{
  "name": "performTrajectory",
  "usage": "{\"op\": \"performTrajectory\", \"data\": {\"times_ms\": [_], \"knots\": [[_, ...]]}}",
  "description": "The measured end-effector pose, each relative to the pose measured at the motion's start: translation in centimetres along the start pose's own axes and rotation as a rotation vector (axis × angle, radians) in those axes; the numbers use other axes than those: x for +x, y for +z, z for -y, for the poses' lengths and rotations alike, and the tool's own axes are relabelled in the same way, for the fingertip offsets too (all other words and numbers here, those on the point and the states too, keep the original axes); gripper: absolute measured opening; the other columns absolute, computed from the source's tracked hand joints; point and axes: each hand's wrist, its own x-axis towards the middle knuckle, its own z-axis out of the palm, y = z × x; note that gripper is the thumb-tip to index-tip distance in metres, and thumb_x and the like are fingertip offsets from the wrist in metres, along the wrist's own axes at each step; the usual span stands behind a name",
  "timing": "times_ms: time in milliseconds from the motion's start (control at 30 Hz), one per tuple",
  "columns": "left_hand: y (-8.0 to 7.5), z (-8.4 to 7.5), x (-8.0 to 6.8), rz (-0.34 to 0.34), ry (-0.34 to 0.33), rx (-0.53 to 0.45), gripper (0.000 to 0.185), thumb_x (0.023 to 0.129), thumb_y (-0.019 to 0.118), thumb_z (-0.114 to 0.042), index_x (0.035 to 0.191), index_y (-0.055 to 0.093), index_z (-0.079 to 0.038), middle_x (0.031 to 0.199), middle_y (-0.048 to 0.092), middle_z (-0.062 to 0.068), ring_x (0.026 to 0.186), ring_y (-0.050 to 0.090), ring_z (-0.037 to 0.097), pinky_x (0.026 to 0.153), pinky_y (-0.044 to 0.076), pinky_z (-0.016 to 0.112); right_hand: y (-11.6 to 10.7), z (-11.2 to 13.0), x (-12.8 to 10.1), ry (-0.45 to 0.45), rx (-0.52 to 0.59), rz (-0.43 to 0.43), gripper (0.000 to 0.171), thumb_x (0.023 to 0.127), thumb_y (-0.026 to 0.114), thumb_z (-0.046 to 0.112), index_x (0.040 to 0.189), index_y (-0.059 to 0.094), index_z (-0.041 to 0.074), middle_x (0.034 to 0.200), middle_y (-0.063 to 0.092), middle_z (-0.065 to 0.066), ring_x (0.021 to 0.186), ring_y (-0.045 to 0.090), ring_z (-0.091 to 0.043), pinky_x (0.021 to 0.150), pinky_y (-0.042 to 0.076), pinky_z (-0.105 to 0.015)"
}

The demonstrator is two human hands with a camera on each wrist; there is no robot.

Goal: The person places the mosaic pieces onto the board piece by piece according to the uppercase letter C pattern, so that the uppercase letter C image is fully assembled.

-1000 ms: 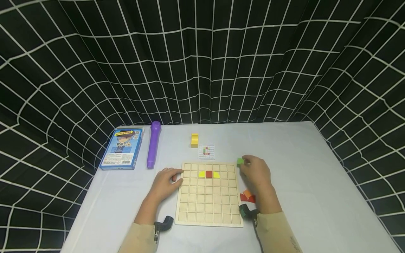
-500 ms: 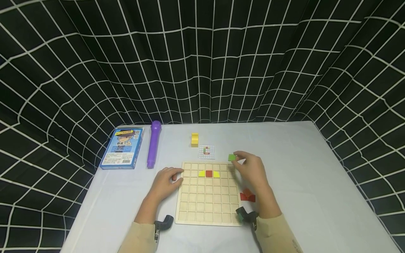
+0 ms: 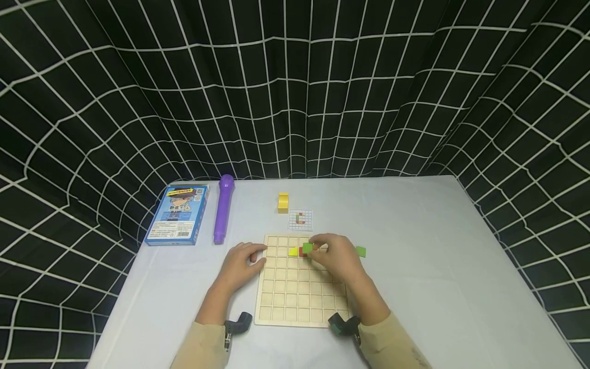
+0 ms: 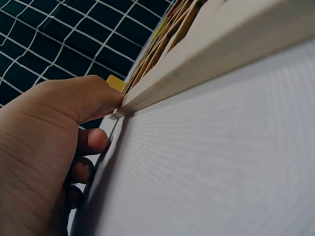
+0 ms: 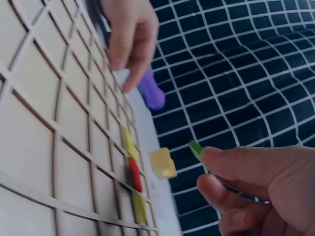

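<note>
Table: white top (image 3: 415, 246), black grid curtain behind.
Right hand (image 3: 338, 259): fingertips pinching a green tile (image 3: 307, 248), just above the red piece (image 3: 302, 252).
Left hand (image 3: 241, 264): fingers relaxed, touching the wooden grid board (image 3: 295, 297)'s left edge.
Nearby: purple pen (image 3: 223, 209), blue box (image 3: 177, 214).

The board (image 5: 54, 147) fills the left of the frame, a pale wooden grid of square cells seen at a steep slant. In one row of cells toward its far side lie three flat tiles in a line: a yellow tile (image 5: 129, 144), a red tile (image 5: 134, 174) touching it, and a second yellow tile (image 5: 139, 206) after the red. The right hand (image 5: 256, 189) sits at the lower right, above the board and near those tiles, pinching a thin green tile (image 5: 195, 148) at its fingertips. Beyond the board's far edge stand a yellow block (image 5: 163, 163) and a purple cylinder (image 5: 150, 88). The left hand (image 5: 129, 34) rests on the board's top edge, fingers pointing down onto the cells.
</note>
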Motion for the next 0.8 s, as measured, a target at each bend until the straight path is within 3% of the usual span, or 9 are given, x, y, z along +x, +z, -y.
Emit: {"op": "performTrajectory", "data": {"times_ms": [133,300,400,667,800], "knots": [[0.0,0.0,0.0,0.0,0.001,0.0,0.034,0.09,0.079,-0.023,0.123,0.074,-0.019,0.073,0.048,-0.013,0.075,0.045,0.011,0.074,0.041,0.034,1.2,-0.2,0.0,-0.024,-0.015,0.078,0.023,0.082,0.087,0.019,0.104,0.079,0.015,0.086,0.066,0.007,0.071,0.053,-0.013,0.069,0.047,-0.035],[-0.2,0.0,0.0,0.005,0.003,-0.006,0.034,0.09,0.079,-0.023,0.123,0.074,-0.019,0.073,0.048,-0.013,0.076,0.046,0.011,0.075,0.041,0.034,2.7,-0.4,0.0,-0.043,-0.032,0.159,0.022,0.078,0.088,0.018,0.097,0.079,0.015,0.07,0.054,0.008,0.064,0.047,-0.011,0.059,0.039,-0.031],[-0.3,-0.1,0.1,0.004,0.009,-0.01,0.033,0.09,0.079,-0.022,0.123,0.074,-0.018,0.073,0.048,-0.012,0.076,0.046,0.012,0.075,0.041,0.034,3.6,-0.4,-0.1,-0.091,-0.08,0.151,0.023,0.078,0.088,0.02,0.098,0.078,0.014,0.067,0.052,0.007,0.062,0.046,-0.01,0.056,0.038,-0.029],[-0.4,-0.3,0.0,0.005,0.006,-0.014,0.033,0.091,0.078,-0.023,0.123,0.074,-0.018,0.073,0.049,-0.012,0.077,0.046,0.012,0.076,0.041,0.035,5.3,0.0,-0.3,-0.103,-0.199,0.09,0.027,0.079,0.087,0.022,0.103,0.08,0.013,0.093,0.07,0.004,0.073,0.054,-0.012,0.066,0.047,-0.033],[-0.4,-0.3,0.0,0.004,0.007,-0.011,0.033,0.091,0.078,-0.023,0.123,0.074,-0.018,0.073,0.049,-0.012,0.076,0.046,0.012,0.076,0.04,0.036,5.6,0.1,-0.3,-0.113,-0.226,0.073,0.023,0.079,0.086,0.02,0.101,0.08,0.014,0.089,0.069,0.004,0.072,0.054,-0.012,0.064,0.047,-0.032]]}}
